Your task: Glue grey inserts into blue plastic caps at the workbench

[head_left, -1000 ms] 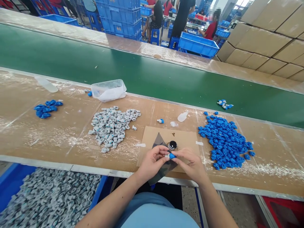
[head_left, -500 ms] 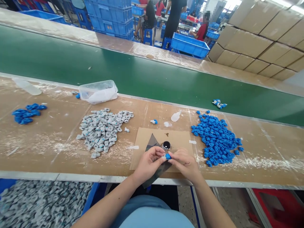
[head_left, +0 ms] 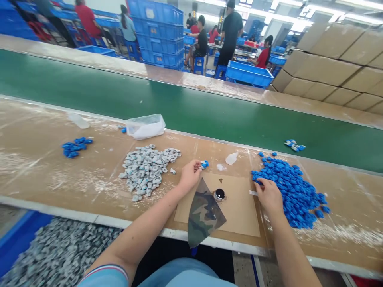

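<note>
My left hand (head_left: 191,175) is at the upper left of a cardboard sheet (head_left: 239,223), fingertips pinched on a small blue-and-white piece (head_left: 205,164). My right hand (head_left: 269,195) reaches the left edge of a pile of small blue pieces (head_left: 295,191), its thumb and fingers closed round one that they partly hide. Between the hands, a small round pot of black liquid (head_left: 219,194) stands on the sheet. Beside it lies a camouflage cloth (head_left: 203,217), hanging over the table edge. A heap of small grey-white pieces (head_left: 146,169) lies left of my left hand.
A clear plastic tub (head_left: 145,126), a small white squeeze bottle (head_left: 231,158) and a few blue pieces (head_left: 74,147) lie on the table. Beyond runs a green conveyor belt (head_left: 179,105) bearing some blue-and-white pieces (head_left: 295,145). Below left, a blue crate (head_left: 18,239) holds grey pieces.
My hands, together over the cloth before, have parted. The left carried the blue-and-white piece forward and left; the right moved to the blue pile. The view has turned up and left.
</note>
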{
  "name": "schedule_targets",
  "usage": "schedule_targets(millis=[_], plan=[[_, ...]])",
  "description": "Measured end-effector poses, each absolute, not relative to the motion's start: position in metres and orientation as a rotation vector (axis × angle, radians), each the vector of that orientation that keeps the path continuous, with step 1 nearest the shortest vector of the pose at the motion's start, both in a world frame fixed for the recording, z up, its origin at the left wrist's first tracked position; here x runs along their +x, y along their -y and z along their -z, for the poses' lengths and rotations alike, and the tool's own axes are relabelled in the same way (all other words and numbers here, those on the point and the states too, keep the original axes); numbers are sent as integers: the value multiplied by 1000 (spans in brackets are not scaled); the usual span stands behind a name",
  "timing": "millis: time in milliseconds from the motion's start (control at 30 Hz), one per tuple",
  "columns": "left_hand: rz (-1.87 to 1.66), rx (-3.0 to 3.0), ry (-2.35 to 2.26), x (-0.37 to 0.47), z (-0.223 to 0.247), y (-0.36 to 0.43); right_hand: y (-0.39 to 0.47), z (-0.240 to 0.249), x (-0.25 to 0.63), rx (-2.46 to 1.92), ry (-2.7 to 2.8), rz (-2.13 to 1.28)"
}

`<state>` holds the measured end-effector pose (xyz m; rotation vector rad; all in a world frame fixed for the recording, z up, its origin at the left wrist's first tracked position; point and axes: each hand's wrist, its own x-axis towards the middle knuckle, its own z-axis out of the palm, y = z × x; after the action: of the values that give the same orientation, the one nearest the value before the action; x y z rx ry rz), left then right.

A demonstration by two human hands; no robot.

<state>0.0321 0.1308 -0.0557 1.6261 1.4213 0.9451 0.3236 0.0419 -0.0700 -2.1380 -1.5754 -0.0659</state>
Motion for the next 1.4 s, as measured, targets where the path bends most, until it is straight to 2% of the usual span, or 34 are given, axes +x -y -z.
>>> schedule_targets(millis=[200, 400, 567, 733, 967, 1200, 1300, 1400], plan=[[-964, 1826, -1536, -11, 51, -120, -42, 76, 339, -2176, 1612, -14], [-640, 2218, -1638, -54, 63, -120, -44, 63, 335, -2023, 1696, -192], [-745, 2211, -1611, -53, 61, -119, -44, 61, 332, -2069, 1643, -235], [-968, 1854, -1426, -46, 49, -96, -31, 66, 330, -2056, 1617, -271], [-895, 1117, -1172, -15, 46, -50, -14, 68, 316, -1928, 1529, -399], [-794, 1071, -1048, 6, 53, -32, 7, 50, 275, -1495, 1174, -1003], [-856, 1148, -1014, 11, 60, -29, 7, 47, 263, -1445, 1263, -1029], [-912, 1249, -1017, 15, 67, -27, 2, 46, 257, -1541, 1471, -864]])
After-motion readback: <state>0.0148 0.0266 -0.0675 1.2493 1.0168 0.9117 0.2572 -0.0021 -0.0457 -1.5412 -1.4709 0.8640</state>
